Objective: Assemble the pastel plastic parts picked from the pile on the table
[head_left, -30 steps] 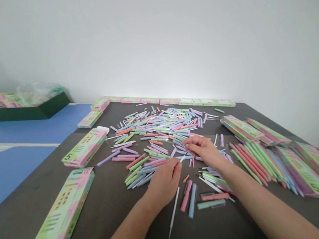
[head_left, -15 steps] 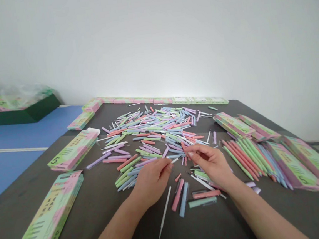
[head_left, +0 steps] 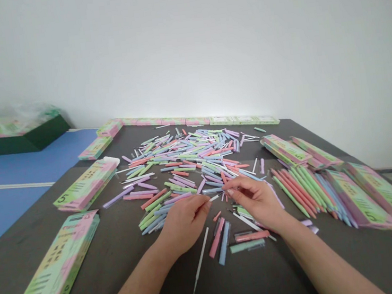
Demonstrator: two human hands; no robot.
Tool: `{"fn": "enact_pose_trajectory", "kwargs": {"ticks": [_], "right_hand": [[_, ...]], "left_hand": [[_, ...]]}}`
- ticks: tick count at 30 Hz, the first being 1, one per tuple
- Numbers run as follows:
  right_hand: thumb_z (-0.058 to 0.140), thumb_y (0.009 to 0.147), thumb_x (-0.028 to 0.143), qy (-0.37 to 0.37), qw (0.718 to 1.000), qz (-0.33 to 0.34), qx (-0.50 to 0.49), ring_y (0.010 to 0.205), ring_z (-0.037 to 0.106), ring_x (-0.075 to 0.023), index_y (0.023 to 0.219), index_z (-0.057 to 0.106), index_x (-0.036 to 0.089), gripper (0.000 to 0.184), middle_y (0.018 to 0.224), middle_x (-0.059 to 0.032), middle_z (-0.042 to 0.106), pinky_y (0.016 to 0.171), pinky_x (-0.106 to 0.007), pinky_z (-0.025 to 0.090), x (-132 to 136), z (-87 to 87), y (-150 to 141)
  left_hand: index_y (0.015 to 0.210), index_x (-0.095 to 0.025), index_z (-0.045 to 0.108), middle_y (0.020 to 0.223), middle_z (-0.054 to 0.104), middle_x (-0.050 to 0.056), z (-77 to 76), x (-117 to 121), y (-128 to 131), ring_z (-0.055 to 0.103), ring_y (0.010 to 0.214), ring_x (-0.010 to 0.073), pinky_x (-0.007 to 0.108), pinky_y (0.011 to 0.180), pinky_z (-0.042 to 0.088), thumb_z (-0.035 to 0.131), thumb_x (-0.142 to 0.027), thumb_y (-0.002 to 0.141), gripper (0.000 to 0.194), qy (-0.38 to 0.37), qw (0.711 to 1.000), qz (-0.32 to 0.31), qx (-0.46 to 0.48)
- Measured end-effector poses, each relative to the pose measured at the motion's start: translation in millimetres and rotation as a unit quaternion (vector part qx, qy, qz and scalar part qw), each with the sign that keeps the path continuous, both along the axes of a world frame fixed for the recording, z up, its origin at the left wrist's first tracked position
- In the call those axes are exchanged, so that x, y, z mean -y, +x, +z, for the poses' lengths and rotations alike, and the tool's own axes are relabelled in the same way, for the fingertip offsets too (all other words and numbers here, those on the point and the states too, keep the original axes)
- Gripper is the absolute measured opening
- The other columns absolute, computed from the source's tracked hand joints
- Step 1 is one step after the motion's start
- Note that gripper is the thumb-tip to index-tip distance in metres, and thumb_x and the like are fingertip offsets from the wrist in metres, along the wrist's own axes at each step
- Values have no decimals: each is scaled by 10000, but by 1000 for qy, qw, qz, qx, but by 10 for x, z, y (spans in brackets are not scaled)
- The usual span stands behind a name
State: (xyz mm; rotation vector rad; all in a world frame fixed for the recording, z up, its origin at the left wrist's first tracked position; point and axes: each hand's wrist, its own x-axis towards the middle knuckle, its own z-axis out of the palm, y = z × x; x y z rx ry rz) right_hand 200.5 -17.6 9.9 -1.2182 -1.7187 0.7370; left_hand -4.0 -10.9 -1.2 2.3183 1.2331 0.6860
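Note:
My left hand (head_left: 186,217) is closed in a pinch on a white pen refill (head_left: 215,197), which sticks out to the right from between thumb and forefinger. My right hand (head_left: 258,200) is pinched at the other end of the refill. What its fingertips hold is too small to make out. Just below my hands lie a red pen piece (head_left: 217,239), a blue pen piece (head_left: 224,243), a red capped piece (head_left: 252,236) and a green capped piece (head_left: 247,245). Another white refill (head_left: 200,261) rests on the dark table near my left wrist.
A wide heap of pastel pen parts (head_left: 185,150) spreads beyond my hands. At right, a row of assembled pens (head_left: 305,191) lies beside printed boxes (head_left: 363,198). More boxes (head_left: 50,274) line the left and back edges. A dark green tray (head_left: 37,135) stands on a blue surface.
My right hand has come down and closer to the left, its fingers now at the refill's end. The left hand keeps its pinch on the refill. The whole view has shifted slightly.

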Motion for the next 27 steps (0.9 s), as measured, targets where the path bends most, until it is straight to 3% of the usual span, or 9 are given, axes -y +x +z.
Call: {"fn": "enact_pose_trajectory", "kwargs": {"ticks": [9, 14, 20, 27], "right_hand": [[558, 832, 188, -11, 997, 59, 40, 797, 648, -162, 906, 693, 201, 155, 878, -42, 719, 699, -265, 488, 4, -67, -39], [596, 808, 217, -46, 998, 43, -7, 642, 622, -135, 901, 652, 184, 113, 721, -8, 684, 597, -242, 474, -9, -114, -55], [612, 800, 252, -114, 988, 93, -53, 657, 643, -150, 805, 646, 186, 74, 713, -17, 685, 615, -259, 496, 11, -134, -133], [603, 820, 331, -138, 980, 105, -95, 663, 635, -147, 923, 625, 174, 190, 734, -26, 679, 619, -260, 491, -22, -96, -193]], "left_hand": [[801, -197, 567, 786, 615, 9, 4, 8, 17, 559, 774, 157, 255, 665, 363, 388, -269, 937, 236, -4, 1000, -20, -8], [850, -200, 589, 803, 629, 18, -7, 6, 20, 573, 796, 167, 261, 683, 378, 388, -267, 935, 228, -6, 1000, -20, -14], [874, -208, 607, 796, 650, 14, -30, 32, 32, 582, 749, 165, 263, 641, 367, 387, -248, 932, 231, -6, 999, -32, -20], [795, -193, 585, 728, 615, 13, -31, 12, 16, 568, 729, 162, 256, 647, 368, 387, -251, 932, 248, 3, 1000, -6, -14]]}}
